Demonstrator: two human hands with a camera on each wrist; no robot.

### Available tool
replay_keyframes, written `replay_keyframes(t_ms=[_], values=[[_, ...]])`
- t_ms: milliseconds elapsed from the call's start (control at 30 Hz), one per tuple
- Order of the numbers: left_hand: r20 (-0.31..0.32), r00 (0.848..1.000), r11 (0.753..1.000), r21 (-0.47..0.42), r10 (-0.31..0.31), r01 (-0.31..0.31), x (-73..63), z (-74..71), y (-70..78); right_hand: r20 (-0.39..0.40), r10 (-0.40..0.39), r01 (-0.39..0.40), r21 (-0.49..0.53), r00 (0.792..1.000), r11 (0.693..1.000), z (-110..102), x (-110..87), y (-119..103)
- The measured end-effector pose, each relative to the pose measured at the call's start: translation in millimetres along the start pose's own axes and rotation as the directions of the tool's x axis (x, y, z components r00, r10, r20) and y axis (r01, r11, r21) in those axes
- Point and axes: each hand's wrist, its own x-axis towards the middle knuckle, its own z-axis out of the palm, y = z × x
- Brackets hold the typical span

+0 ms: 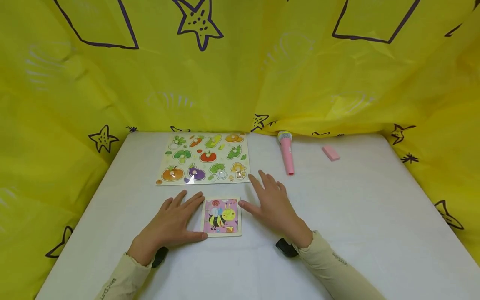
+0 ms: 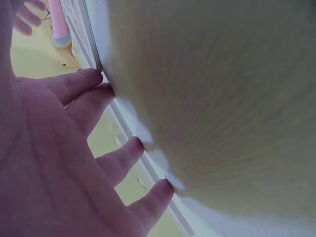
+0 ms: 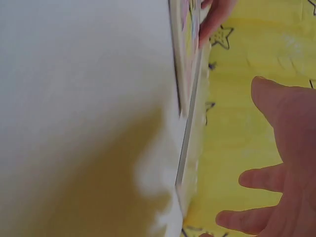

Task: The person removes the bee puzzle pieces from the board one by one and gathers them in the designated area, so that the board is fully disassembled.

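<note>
A small bee picture puzzle [image 1: 222, 217] with a pale frame lies flat on the white table in the head view. My left hand [image 1: 168, 225] is spread at its left side, thumb by the lower left corner and fingertips by the upper left corner. To the right is my right hand [image 1: 276, 210], fingers apart, its thumb close to the puzzle's upper right edge. In the right wrist view that hand [image 3: 291, 148] appears raised over the table with nothing held. The left wrist view shows the left hand's fingers [image 2: 123, 160] extended, their tips low at the tabletop.
Behind the bee puzzle lies a larger vegetable peg puzzle board [image 1: 221, 146]. A pink toy microphone [image 1: 287, 156] and a pink block [image 1: 331, 153] lie at the back right. Yellow patterned cloth [image 1: 240, 75] hangs round the table's back and sides.
</note>
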Motion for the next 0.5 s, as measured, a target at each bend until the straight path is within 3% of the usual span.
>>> replay_keyframes(t_ms=[267,500], values=[[-0.018,1.000,1.000,0.006,0.011,-0.011,0.4,1.2,-2.2,0.066,-0.140,0.141,-0.009,0.988,0.990,16,17.2,-37],[-0.013,1.000,1.000,0.008,0.014,-0.014,0.8,0.9,-2.7,0.107,-0.192,0.201,-0.088,0.976,0.976,29,31.7,-59]])
